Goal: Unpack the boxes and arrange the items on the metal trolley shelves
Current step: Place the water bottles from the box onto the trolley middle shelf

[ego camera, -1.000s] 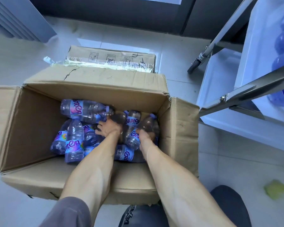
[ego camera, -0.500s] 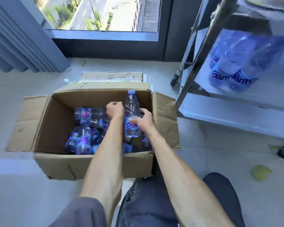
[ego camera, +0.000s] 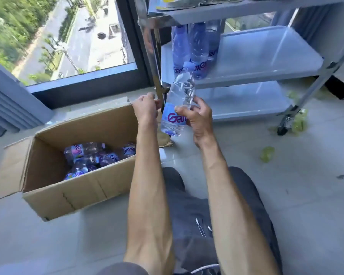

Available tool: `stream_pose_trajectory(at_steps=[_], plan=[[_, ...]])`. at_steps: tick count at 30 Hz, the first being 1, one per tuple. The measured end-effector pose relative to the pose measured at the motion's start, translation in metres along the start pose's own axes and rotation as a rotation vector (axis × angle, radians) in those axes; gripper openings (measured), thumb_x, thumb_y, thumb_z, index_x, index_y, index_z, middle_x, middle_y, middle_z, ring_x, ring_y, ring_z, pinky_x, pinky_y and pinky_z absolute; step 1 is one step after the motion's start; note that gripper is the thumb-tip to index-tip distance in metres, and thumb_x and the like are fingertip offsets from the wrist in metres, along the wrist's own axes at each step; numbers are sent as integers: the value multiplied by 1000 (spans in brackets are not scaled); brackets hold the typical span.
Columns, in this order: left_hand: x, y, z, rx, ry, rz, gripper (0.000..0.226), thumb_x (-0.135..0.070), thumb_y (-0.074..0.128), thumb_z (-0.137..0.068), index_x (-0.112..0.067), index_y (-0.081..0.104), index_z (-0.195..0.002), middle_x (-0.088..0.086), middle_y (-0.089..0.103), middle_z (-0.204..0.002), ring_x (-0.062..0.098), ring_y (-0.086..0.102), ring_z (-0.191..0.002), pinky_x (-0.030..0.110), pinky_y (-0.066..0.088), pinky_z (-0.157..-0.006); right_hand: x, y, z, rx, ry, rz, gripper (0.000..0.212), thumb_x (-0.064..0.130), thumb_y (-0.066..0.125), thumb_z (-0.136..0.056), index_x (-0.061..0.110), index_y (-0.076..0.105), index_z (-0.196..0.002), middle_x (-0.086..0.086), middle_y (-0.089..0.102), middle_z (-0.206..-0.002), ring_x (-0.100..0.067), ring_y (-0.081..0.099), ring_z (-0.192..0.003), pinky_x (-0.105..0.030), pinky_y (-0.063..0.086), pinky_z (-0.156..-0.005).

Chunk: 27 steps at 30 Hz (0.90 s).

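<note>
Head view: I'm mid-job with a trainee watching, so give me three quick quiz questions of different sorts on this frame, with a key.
1. True or false: the right hand holds the clear plastic water bottle with the blue label.
2. Where do bottles already stand on the metal trolley? A) bottom shelf B) middle shelf C) the floor beside it
3. Fill in: the remaining bottles lie inside the open brown ______ box.

Key: 1 true. 2 B; the standing blue-tinted bottles are at the middle shelf's left end. 3 cardboard. The left hand is beside the held bottle, fingers curled; whether it touches is unclear.

Clear bottle (ego camera: 177, 108) tilted, seemingly full
</note>
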State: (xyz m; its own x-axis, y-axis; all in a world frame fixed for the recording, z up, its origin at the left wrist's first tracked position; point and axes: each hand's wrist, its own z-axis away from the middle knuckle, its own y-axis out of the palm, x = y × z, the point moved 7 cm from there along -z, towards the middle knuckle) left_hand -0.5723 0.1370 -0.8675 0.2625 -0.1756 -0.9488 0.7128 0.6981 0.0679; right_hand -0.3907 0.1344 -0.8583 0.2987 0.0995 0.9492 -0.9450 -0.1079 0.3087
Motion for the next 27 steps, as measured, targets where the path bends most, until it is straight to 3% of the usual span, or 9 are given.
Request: stream_pose_trajectory(at_steps=[3,6,9,12,15,18,20,24,27], plan=[[29,39,63,271,-124,-107,25,-32,56,-91,-8,64,-93,10,72,-83,22,67,-67,25,50,-54,34,-52,7,-67,-75,-22,45,10,79,-62,12,64,-105,-10,74,-87,-22,69,-75,-34,55,-68],[65,75,114,603,-321,-7,50,-57,49,-93,-14,65,-111,10,72,-95,29,70,-81,25,49,-59,54,-87,13,-111,-117,-37,52,10,75,-60,6,62,-110,-8,72,-85,-22,64,-74,-31,52,-67],[76,101,136,813,-422,238,50,-51,51,-93,-11,58,-123,14,65,-108,33,68,-84,26,48,-58,62,-104,13,-103,-110,-47,45,25,74,-66,7,64,-106,-3,67,-82,-19,60,-72,-27,48,-63],[77,109,139,886,-383,359,45,-28,71,-80,-8,56,-117,16,62,-113,32,64,-91,35,51,-72,70,-109,7,-172,-138,-121,39,43,77,-70,14,66,-93,-3,65,-80,-19,61,-73,-33,51,-72],[83,109,136,933,-298,317,54,-28,82,-71,-6,59,-114,18,60,-121,33,57,-106,43,49,-84,71,-124,4,-395,-147,-238,43,37,82,-63,13,61,-92,2,64,-70,-15,62,-63,-30,52,-65],[96,111,143,1039,-458,180,80,-72,46,-87,-6,55,-132,21,62,-122,36,65,-98,31,50,-63,58,-127,0,-396,-104,-281,47,40,81,-57,12,61,-89,-7,64,-72,-24,61,-66,-38,52,-67],[102,110,139,1068,-468,33,78,-73,33,-90,-9,61,-124,19,68,-105,33,68,-79,27,43,-49,54,-118,-3,-275,-106,-339,31,37,76,-67,13,62,-80,-18,57,-78,-30,54,-73,-41,46,-68],[95,106,122,910,-371,93,57,-55,47,-93,-5,60,-116,14,69,-93,25,68,-69,26,51,-56,58,-114,-19,-248,-51,-214,29,42,74,-73,14,66,-79,-7,63,-76,-23,58,-72,-35,48,-72],[89,104,105,810,-244,129,87,-55,83,-64,4,56,-122,19,65,-108,29,68,-84,29,56,-66,61,-116,-29,-330,-58,-133,39,42,83,-59,17,63,-82,1,63,-71,-16,61,-65,-34,53,-70]])
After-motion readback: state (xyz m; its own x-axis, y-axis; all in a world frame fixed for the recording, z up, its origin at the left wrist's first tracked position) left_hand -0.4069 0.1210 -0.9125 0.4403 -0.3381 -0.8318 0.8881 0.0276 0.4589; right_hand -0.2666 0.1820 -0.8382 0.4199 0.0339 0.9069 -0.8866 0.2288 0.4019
